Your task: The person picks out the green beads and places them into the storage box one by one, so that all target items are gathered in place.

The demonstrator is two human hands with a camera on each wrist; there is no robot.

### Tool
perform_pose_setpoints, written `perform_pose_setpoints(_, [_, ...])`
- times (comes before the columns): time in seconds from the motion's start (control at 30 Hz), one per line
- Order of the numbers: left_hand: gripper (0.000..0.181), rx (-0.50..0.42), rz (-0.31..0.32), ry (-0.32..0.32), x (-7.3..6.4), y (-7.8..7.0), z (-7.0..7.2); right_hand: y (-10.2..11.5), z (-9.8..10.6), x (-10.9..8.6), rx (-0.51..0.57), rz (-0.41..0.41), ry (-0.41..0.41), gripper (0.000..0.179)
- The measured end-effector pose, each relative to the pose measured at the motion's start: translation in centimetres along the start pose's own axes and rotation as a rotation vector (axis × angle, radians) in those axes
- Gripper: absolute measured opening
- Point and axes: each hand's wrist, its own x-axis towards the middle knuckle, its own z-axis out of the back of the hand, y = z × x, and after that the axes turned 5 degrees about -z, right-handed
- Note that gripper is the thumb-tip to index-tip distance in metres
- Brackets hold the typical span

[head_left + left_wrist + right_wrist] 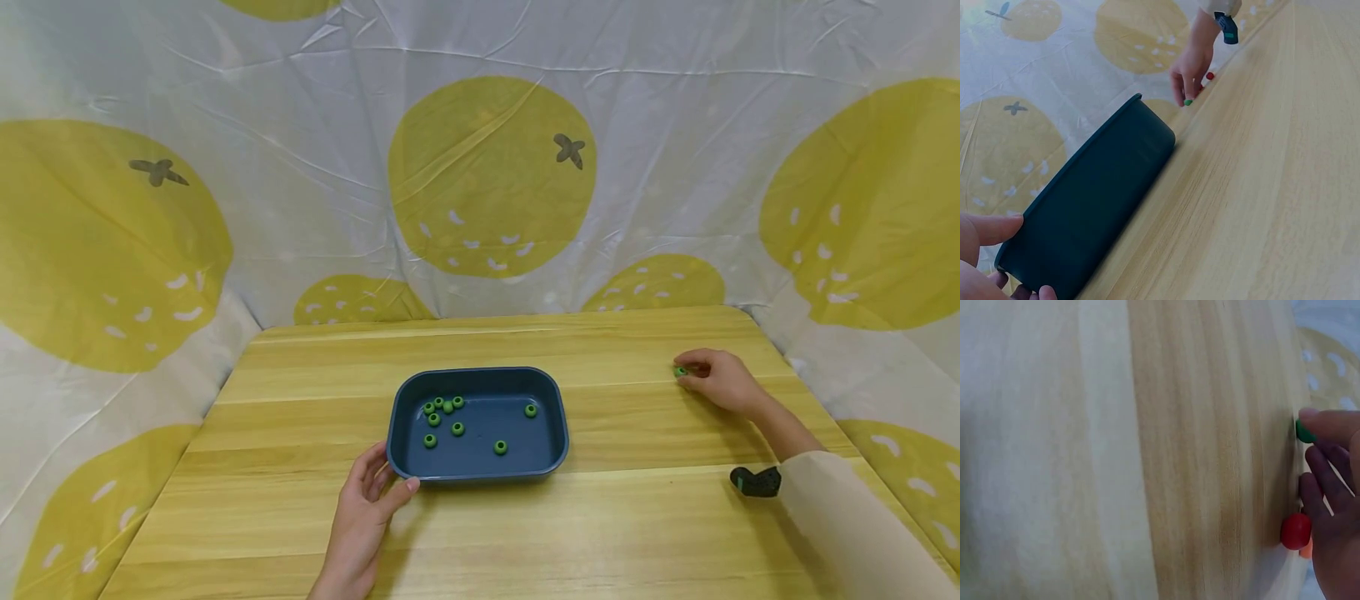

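A dark blue rectangular tray [495,423] stands on the table with several green beads [433,420] scattered in it, most toward its left side. My left hand [358,521] holds the tray's front left corner, thumb over the rim and fingers against the outer wall. Off to the right of the tray, my right hand [723,382] pinches one green bead [681,372] between thumb and fingertips. In the right wrist view that green bead [1304,432] shows at the fingertips, and a red bead [1296,531] lies beside the hand.
A small orange thing [1306,550] is partly hidden behind the red bead. The left wrist view shows a red bead [1210,76] near the right hand. A black wrist device [756,482] sits by the right sleeve. Lemon-print cloth [491,175] hangs around the wooden table [315,367].
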Motion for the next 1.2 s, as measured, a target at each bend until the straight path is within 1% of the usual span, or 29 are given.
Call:
perform_pose_setpoints(0.07, [0.075,-0.008,-0.012,0.003,0.0,0.1,0.1,-0.2,-0.1,0.1,-0.027,0.039,-0.013,0.033])
perform_pose_setpoints(0.13, [0.075,-0.008,-0.011,0.002,0.0,0.1,0.0,-0.5,-0.2,0.2,-0.044,0.061,-0.021,0.03])
perform_pose_setpoints(0.33, [0.075,-0.002,-0.008,-0.001,-0.1,0.0,0.0,-0.5,-0.3,0.2,-0.03,0.058,-0.022,0.026])
perform_pose_setpoints(0.6, [0.076,0.007,-0.001,-0.008,-0.1,-0.1,0.0,-0.4,-0.2,0.1,0.005,0.016,-0.008,0.029])
perform_pose_setpoints(0.8, [0.076,0.006,0.006,-0.014,-0.1,-0.2,0.0,0.3,0.3,0.2,0.032,-0.04,0.043,0.034])
perform_pose_setpoints(0.93, [0.076,0.003,0.004,-0.014,-0.2,-0.1,0.0,0.6,0.6,0.3,0.078,-0.075,0.086,0.038])
perform_pose_setpoints(1.07, [0.075,0.004,0.009,-0.018,-0.2,0.0,0.0,1.0,0.6,0.6,0.132,-0.089,0.121,0.043])
perform_pose_setpoints(1.2, [0.074,-0.01,-0.01,-0.001,-0.2,0.2,0.0,1.8,0.5,1.0,0.17,-0.095,0.113,0.045])
